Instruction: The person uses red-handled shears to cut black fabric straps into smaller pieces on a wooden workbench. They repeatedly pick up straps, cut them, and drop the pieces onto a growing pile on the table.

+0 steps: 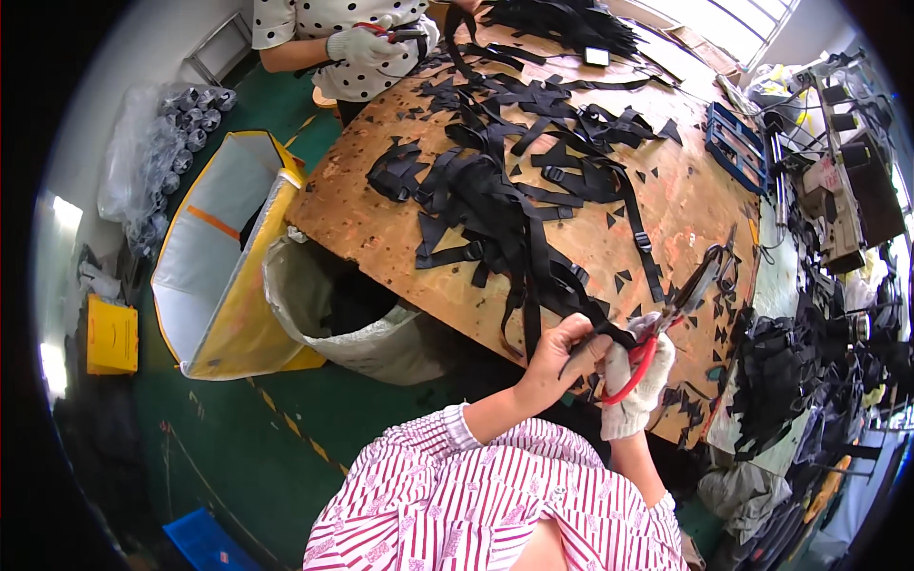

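Observation:
My left hand (557,362), bare, pinches the end of a black webbing strap (533,276) at the table's near edge. The strap runs away from it into a tangled pile of black straps (495,157) with plastic buckles. Close beside it, my right hand (645,392) wears a white knit glove and is closed around red-handled scissors (644,366). Their dark blades point away and to the right, over the tabletop. Part of the strap end is hidden by my fingers.
Small black offcuts lie across the wooden table (381,214). To the left stand a white sack (376,352) and a yellow-sided bin (214,243). Opposite, a co-worker's gloved hands (367,46) hold a red-handled tool. A blue tray (736,147) lies at the far right.

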Tool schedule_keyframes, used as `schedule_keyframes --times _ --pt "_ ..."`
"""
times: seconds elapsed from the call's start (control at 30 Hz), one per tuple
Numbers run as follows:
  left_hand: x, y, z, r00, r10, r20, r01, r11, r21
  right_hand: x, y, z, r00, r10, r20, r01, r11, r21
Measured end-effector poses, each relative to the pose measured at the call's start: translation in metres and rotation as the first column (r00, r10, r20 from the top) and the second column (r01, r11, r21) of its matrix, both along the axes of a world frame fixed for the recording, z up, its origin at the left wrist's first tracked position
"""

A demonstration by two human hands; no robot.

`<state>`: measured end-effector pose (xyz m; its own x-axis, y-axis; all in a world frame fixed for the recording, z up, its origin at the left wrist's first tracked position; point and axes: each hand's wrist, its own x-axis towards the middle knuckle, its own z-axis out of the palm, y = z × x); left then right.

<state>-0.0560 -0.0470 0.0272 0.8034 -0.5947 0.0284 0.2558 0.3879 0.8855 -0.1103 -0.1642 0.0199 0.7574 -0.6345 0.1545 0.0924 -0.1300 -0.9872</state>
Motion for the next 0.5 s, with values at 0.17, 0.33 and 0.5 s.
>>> schedule_keyframes --times 0.17,0.33,0.5 --pt "0.031 0.004 0.005 0.939 0.242 0.243 -0.277 0.953 0.120 -0.008 0.005 0.028 0.999 0.040 -0.028 -0.033 0.975 0.219" --pt "0.052 0.000 0.082 0.970 0.166 0.176 -0.149 0.983 -0.105 -0.018 -0.014 0.024 0.999 0.031 -0.043 -0.022 0.980 0.200" --pt "0.044 -0.005 0.062 1.000 0.007 0.006 -0.008 1.000 0.025 -0.030 -0.017 0.016 0.995 0.059 -0.082 -0.042 0.980 0.194"
